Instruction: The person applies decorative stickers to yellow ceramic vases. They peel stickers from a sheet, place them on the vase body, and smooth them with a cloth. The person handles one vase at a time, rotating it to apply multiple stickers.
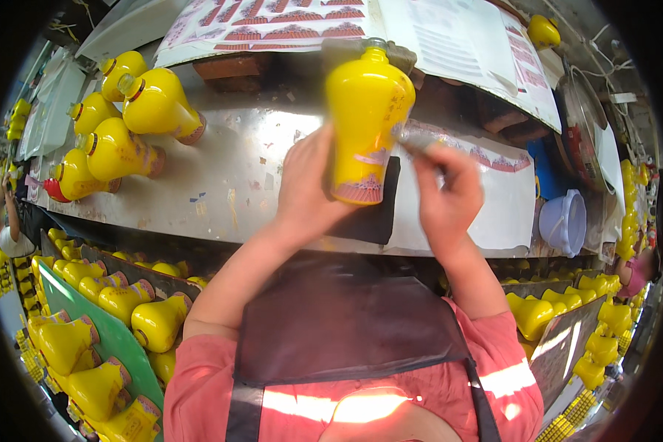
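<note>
A glossy yellow vase-shaped bottle [368, 103] lies in front of me, its neck at the far end by a dark block [339, 51]. Around its near end runs a pink and purple patterned band, and a small patterned strip sits above that. My left hand [306, 184] is closed around the bottle's lower left side. At its right side, my right hand [449, 195] pinches a small grey tool [414, 140], blurred by motion, whose tip is close to or touching the bottle. A black cloth [387, 221] lies under the bottle's near end.
Several yellow bottles [158, 103] stand or lean at the table's left. Printed decal sheets [287, 26] cover a raised board at the back; another sheet [464, 214] lies at right. A lavender bucket [563, 225] stands farther right. Crates of yellow bottles [125, 302] flank me.
</note>
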### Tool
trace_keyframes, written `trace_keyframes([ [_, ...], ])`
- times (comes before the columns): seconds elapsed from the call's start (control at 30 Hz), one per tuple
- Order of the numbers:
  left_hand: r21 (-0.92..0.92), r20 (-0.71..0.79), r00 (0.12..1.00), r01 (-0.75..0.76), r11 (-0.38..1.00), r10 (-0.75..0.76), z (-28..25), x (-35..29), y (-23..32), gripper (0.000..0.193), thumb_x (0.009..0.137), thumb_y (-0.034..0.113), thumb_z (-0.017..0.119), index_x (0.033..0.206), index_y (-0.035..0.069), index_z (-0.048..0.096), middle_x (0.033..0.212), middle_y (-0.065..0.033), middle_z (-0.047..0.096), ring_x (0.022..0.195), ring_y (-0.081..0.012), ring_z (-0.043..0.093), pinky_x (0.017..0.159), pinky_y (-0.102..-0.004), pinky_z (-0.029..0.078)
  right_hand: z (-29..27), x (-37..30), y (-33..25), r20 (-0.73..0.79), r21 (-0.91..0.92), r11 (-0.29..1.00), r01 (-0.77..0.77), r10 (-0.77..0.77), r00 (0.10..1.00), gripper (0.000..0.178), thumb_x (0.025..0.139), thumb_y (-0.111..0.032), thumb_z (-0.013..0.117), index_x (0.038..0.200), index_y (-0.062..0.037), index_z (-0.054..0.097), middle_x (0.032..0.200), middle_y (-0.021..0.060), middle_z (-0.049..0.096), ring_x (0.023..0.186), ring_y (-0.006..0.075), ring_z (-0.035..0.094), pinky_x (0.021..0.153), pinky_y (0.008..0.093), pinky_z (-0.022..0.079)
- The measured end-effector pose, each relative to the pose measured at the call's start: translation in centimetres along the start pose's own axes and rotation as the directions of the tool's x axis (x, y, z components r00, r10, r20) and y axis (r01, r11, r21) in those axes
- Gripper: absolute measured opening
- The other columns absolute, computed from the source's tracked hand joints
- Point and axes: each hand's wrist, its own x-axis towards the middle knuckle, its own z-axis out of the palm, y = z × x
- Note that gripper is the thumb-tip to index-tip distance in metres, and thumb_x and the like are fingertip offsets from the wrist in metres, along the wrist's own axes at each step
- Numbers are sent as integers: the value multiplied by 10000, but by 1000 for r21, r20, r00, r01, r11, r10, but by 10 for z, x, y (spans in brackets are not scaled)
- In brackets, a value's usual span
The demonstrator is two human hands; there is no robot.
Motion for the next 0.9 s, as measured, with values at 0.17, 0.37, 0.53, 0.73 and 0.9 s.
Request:
trace_keyframes([
  [0.17, -112, 188, 980, 94, 989, -71, 7, 5, -6, 854, 727, 289, 887, 1449, 71, 487, 1252, -174, 658, 1174, -420, 605, 1019, -489, 454, 1, -2, -5, 221, -87, 912, 402, -376, 900, 218, 865, 93, 763, 1040, -21, 698, 926, 91, 740, 841, 163, 715, 727, 281, 560],
  [0.37, 19, 8, 999, 50, 999, -50, 3, -9, -2, 855, 721, 285, 900, 1446, 70, 502, 1281, -170, 652, 1203, -433, 590, 1027, -524, 457, -8, -6, -14, 136, -136, 988, 79, -60, 989, 343, 724, 92, 809, 1021, -63, 733, 948, 118, 745, 823, 289, 734, 747, 351, 594],
  [0.53, -102, 138, 964, 242, 965, -227, 3, -11, -2, 930, 787, 214, 891, 1560, 21, 411, 1502, -166, 541, 1378, -323, 525, 1154, -410, 400, -4, -12, -11, 237, 4, 972, 234, -228, 944, 313, 772, 91, 803, 1029, -66, 719, 1003, 108, 762, 844, 247, 740, 734, 338, 586],
  [0.73, -174, 103, 991, 98, 980, -81, 8, -2, -8, 772, 740, 249, 895, 1408, 71, 551, 1244, -181, 668, 1158, -417, 622, 999, -476, 480, -4, -23, -9, 193, 5, 999, 40, -40, 980, 254, 824, 71, 809, 1030, -41, 709, 910, 97, 737, 794, 178, 709, 720, 284, 562],
  [0.9, -105, 42, 995, 97, 990, -93, 2, -8, -1, 770, 733, 259, 900, 1392, 44, 564, 1209, -169, 670, 1166, -403, 613, 1009, -464, 472, -16, 1, -9, 180, 331, 791, -515, 483, 857, 206, 934, 11, 701, 1132, -37, 670, 1055, 28, 675, 967, 101, 636, 845, 253, 522],
])
